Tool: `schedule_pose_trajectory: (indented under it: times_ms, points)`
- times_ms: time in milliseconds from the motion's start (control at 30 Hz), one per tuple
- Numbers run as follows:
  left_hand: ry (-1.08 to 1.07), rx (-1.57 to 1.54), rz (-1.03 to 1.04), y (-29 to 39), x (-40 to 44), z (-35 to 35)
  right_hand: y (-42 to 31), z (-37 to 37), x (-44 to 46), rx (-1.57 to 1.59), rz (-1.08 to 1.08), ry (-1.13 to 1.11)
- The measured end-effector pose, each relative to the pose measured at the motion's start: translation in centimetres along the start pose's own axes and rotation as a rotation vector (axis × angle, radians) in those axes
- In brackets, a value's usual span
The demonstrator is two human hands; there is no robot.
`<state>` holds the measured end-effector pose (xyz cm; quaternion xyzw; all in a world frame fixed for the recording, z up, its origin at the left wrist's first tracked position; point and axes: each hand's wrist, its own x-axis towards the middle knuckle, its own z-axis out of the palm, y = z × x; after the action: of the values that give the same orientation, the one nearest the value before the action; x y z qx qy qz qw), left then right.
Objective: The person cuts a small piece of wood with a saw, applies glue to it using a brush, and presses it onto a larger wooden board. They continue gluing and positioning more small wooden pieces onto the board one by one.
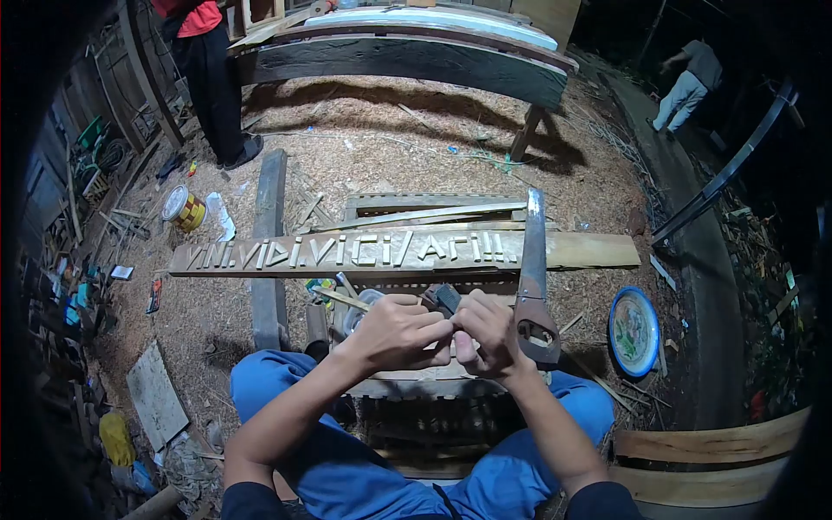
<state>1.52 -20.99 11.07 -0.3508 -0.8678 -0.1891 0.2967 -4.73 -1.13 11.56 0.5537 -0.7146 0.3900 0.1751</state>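
My left hand (401, 331) and my right hand (489, 333) meet in front of me, fingers curled and pinched together at the tips. Whatever lies between them is too small or hidden to make out. Just beyond them lies a wooden plank (572, 251) bearing raised wooden letters (347, 251) that read like "VINI.VIDI.VICI/ARI!!!.". A handsaw (533, 260) rests across the plank, its handle close to my right hand. Behind my fingers sits a dark block-like object (446, 298). A thin wood strip (341, 299) lies beyond my left hand, near a partly hidden clear container (354, 321).
A beam (270, 199) runs under the plank's left part. A blue-rimmed round tray (633, 332) lies right, a checkered bucket (184, 208) left. Ahead stands a workbench (407, 65) with a person in red (201, 19) beside it; another person (691, 82) is far right. Shavings cover the ground.
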Motion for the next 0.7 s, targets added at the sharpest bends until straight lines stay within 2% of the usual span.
schedule_pose_trajectory:
  times_ms: [300,367,700]
  points:
    - [0.042,0.096,-0.022,0.3,-0.4,-0.9,-0.2,0.2,0.2,0.012,0.027,-0.073]
    - [0.096,0.122,-0.016,0.1,-0.3,-0.9,-0.2,0.3,0.4,-0.001,-0.009,-0.028]
    - [0.102,0.132,-0.004,-0.4,-0.5,-1.2,-0.4,0.4,0.5,0.030,0.005,-0.020]
